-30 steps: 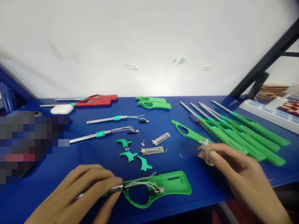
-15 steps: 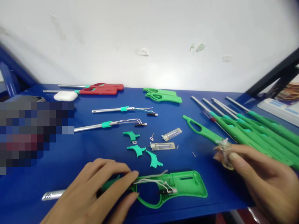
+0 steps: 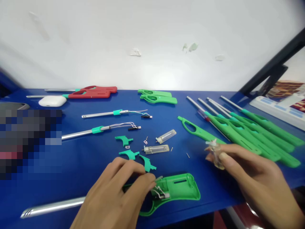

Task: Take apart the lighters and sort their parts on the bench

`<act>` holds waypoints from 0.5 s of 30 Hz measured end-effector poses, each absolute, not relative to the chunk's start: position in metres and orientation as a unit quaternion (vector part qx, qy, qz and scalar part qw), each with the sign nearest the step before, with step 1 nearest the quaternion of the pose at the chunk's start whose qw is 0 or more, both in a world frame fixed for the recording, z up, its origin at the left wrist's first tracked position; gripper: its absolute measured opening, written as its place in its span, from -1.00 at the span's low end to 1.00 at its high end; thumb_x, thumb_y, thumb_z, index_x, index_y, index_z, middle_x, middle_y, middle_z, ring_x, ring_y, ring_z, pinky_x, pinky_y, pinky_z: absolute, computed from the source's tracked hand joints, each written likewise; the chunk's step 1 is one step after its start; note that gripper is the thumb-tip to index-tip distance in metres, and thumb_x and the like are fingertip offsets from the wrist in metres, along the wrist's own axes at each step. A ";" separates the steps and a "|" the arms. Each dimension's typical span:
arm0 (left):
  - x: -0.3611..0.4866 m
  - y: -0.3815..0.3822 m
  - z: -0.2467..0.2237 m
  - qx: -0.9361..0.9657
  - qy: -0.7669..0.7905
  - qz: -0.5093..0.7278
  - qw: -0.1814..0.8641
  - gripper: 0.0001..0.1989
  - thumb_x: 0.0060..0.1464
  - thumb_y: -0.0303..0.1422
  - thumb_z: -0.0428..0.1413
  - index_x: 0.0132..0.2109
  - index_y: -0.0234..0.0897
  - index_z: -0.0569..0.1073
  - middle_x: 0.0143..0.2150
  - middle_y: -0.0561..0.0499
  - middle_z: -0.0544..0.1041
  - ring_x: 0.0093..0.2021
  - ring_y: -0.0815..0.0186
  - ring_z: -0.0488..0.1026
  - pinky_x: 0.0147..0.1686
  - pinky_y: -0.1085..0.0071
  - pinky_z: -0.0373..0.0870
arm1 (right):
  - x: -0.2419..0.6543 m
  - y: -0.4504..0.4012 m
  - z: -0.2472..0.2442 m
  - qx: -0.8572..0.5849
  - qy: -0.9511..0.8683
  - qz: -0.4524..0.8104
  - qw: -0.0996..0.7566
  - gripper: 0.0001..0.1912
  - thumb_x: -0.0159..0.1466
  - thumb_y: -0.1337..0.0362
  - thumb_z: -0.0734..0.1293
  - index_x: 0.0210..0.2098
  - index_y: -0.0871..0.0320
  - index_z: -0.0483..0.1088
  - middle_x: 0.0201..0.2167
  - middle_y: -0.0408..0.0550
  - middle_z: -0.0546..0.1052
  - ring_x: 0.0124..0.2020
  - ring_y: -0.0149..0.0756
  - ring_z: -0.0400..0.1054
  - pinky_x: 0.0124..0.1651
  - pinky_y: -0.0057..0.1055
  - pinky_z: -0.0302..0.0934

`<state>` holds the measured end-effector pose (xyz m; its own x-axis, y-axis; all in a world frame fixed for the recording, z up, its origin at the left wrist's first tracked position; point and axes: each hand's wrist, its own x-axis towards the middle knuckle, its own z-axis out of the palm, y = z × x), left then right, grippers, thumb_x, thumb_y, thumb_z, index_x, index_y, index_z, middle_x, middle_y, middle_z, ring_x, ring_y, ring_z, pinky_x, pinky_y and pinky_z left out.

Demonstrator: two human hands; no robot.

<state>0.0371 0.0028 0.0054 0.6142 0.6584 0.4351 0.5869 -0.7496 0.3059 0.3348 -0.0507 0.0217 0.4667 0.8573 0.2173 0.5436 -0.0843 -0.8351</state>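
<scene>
My left hand (image 3: 116, 190) lies across an opened green lighter shell (image 3: 183, 187). Its thumb and forefinger are pinched around a thin grey tube (image 3: 159, 178), whose end pokes out past the fingertips. White wires and a black-and-white igniter (image 3: 164, 196) sit inside the shell, and a metal lighter barrel (image 3: 54, 206) emerges to the left of the hand. My right hand (image 3: 257, 178) grips a clear fuel tank (image 3: 217, 156) with a white valve end, raised right of the shell. Two more clear tanks (image 3: 157, 149) and several teal triggers (image 3: 147, 163) lie beyond my left hand.
Green lighters (image 3: 247, 136) line the right side, near a loose green half-shell (image 3: 200, 131). Two wired barrels (image 3: 97, 129), red lighters (image 3: 90, 93), a white case (image 3: 52, 101) and green half-shells (image 3: 159, 99) lie farther back. Tiny pins (image 3: 188, 155) are scattered mid-table. A white wall stands behind.
The view has shifted right. My left hand has slid rightward along the shell, its fingertips now closed at the grey tube. My right hand still holds the clear tank.
</scene>
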 end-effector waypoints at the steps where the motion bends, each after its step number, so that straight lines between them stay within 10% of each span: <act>1: 0.037 0.003 0.003 0.894 0.349 0.274 0.063 -0.58 0.37 -0.64 -0.06 0.05 -0.02 0.52 -0.07 0.08 0.55 -0.08 0.22 0.45 -0.09 0.28 0.45 | 0.335 -0.051 0.022 -0.717 -0.489 0.167 0.469 -0.62 0.18 -0.20 0.53 -0.36 -0.03 0.71 -0.36 -0.03 0.74 -0.38 -0.15 0.67 -0.21 -0.46 0.58; 15: 0.040 0.003 0.001 0.888 0.347 0.301 0.016 -0.59 0.41 -0.67 -0.04 0.19 -0.16 0.48 -0.15 0.04 0.45 -0.18 0.22 0.37 -0.03 0.24 0.32 | 0.337 -0.050 0.020 -0.707 -0.515 0.172 0.453 -0.66 0.33 -0.15 0.46 -0.25 -0.06 0.71 -0.28 -0.07 0.75 -0.30 -0.18 0.68 -0.23 -0.51 0.56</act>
